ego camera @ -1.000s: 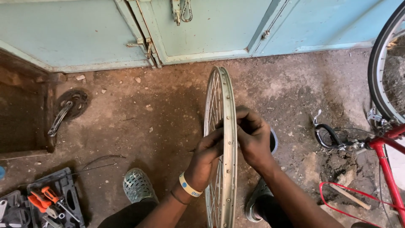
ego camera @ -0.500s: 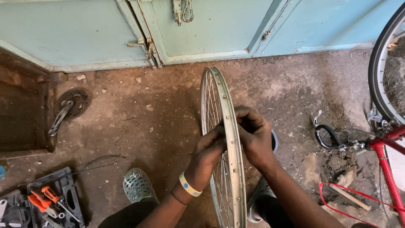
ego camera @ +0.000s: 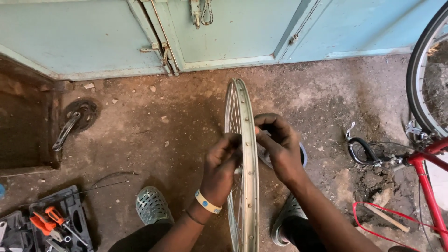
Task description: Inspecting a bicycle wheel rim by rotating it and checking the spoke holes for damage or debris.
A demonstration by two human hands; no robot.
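I hold a bare bicycle wheel rim (ego camera: 247, 140) upright on edge between my knees, its long axis running straight away from me toward the pale blue doors (ego camera: 224, 32), over the dirt floor (ego camera: 140, 126). My left hand (ego camera: 223, 161) is closed on the near left side of the rim, fingers curled against the spokes; my right hand (ego camera: 278, 147) pinches in from the right at the same height, fingertips drawn together on something too small to make out, perhaps a spoke nipple. Both hands sit equally close to the rim. The rim's lower arc is cut off by the frame edge. A crank arm with chainring (ego camera: 74, 122), an open tool case (ego camera: 46, 224) and a red bicycle (ego camera: 429, 154) lie well apart.
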